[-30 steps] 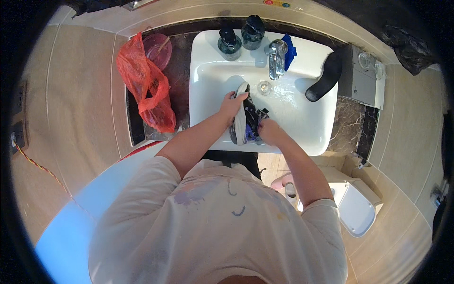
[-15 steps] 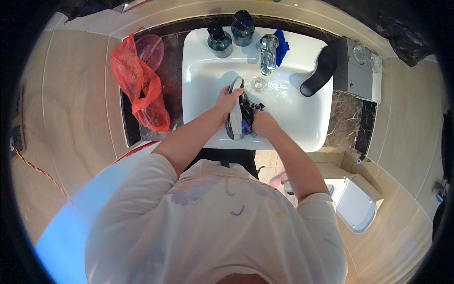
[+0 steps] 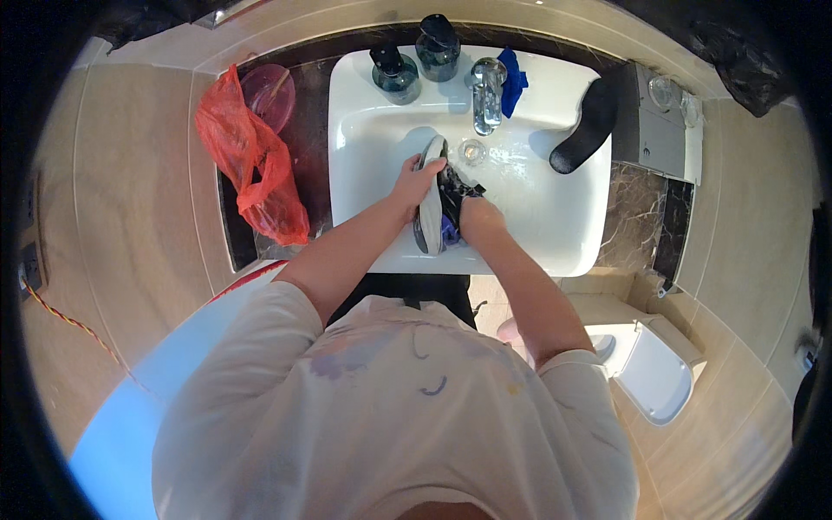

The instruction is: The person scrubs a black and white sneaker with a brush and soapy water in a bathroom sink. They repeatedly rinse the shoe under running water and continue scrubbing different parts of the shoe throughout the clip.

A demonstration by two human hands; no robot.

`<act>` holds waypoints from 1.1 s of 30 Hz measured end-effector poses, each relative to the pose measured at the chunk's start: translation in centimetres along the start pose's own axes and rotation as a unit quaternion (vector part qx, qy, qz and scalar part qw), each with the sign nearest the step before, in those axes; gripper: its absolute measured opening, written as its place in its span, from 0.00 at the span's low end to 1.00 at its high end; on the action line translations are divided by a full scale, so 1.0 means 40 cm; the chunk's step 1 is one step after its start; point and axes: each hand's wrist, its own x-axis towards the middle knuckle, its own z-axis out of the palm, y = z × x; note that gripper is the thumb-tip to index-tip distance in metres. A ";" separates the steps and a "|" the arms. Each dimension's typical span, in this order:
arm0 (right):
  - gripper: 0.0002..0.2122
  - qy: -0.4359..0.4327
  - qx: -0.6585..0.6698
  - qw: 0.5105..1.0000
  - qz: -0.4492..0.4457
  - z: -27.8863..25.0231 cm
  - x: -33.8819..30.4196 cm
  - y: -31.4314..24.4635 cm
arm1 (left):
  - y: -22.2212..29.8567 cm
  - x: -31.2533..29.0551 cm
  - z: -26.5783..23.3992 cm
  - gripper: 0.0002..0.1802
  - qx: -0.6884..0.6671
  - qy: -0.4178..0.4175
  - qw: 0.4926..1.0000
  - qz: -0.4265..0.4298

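Note:
Over the front part of the white sink (image 3: 555, 221), a dark shoe (image 3: 451, 195) is tilted on its side, its pale sole turned to the left. White suds lie on its dark upper. My left hand (image 3: 416, 184) is closed around the shoe at the sole's far half. Pressed against the upper on the right, my right hand (image 3: 483, 221) has its fingers curled; what they hold is hidden. A purple-blue patch (image 3: 449, 231) shows between that hand and the sole; I cannot tell whether it belongs to the shoe.
A chrome faucet (image 3: 488, 95) with a blue cloth (image 3: 512, 84) stands behind the drain. Two pump bottles (image 3: 396, 76) are at the back left. A black insole (image 3: 585, 130) leans on the right rim. Left lies a red plastic bag (image 3: 251, 156); a toilet (image 3: 654, 373) is lower right.
The view has shifted slightly. My left hand keeps its hold on the shoe, and my right hand has barely moved along the upper.

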 end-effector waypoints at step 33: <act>0.10 0.020 0.005 1.000 -0.011 -0.053 0.025 0.025 | -0.040 0.020 0.010 0.30 -0.199 -0.095 0.974 -0.060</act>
